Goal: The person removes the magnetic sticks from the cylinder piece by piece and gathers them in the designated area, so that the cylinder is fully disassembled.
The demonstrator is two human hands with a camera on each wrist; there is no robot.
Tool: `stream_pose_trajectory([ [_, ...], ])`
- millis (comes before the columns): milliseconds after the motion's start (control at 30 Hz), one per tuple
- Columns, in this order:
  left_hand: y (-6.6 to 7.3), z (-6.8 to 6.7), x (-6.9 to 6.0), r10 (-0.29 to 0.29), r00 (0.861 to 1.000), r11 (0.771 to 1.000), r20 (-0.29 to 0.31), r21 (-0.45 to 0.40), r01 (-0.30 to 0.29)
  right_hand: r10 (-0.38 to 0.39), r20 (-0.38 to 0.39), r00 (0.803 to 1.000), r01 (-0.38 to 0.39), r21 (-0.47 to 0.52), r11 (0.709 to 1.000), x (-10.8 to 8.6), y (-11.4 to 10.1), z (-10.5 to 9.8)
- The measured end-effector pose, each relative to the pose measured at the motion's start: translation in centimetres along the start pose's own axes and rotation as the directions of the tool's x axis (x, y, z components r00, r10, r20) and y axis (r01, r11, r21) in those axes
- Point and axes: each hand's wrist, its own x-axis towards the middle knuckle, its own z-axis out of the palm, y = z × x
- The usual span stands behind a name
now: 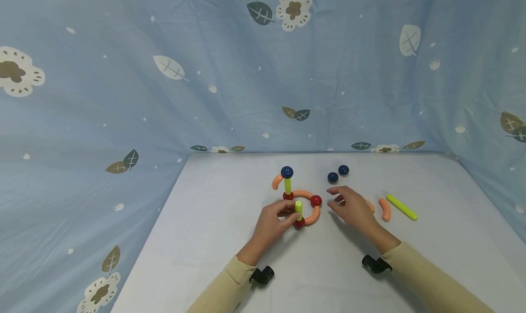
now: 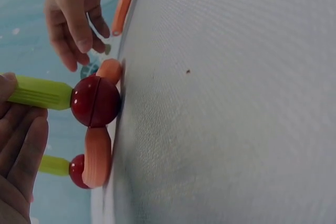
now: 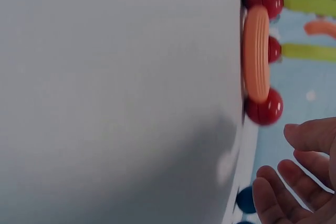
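Observation:
My left hand (image 1: 272, 221) pinches an upright yellow-green rod (image 1: 298, 206), which stands on a red ball (image 1: 300, 222) at the near side of a ring. Orange curved pieces (image 1: 313, 216) link that ring's red balls; another red ball (image 1: 316, 200) forms its right side. At the back left, a second yellow-green rod (image 1: 288, 186) rises from a red ball (image 1: 288, 195) and carries a dark blue ball (image 1: 286, 172). An orange curved piece (image 1: 277, 182) juts out left of this blue ball. Right of the ring, my right hand (image 1: 354, 209) hovers with loosely bent fingers, holding nothing.
Two dark blue balls (image 1: 343, 170) lie behind my right hand. Farther right on the white table (image 1: 213, 240) are a loose orange curved piece (image 1: 385, 210), another partly hidden by the hand, and a yellow-green rod (image 1: 402, 207). A patterned blue curtain (image 1: 230, 75) hangs behind.

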Motion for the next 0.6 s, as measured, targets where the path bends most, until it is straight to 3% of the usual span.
stream_pose_trajectory([
  [600,-0.3,-0.2,-0.1,0.040,0.999,0.999,0.020,0.015,-0.040,-0.149,0.043,0.988,0.141,0.150,0.979,-2.4,-2.6,1.8],
])
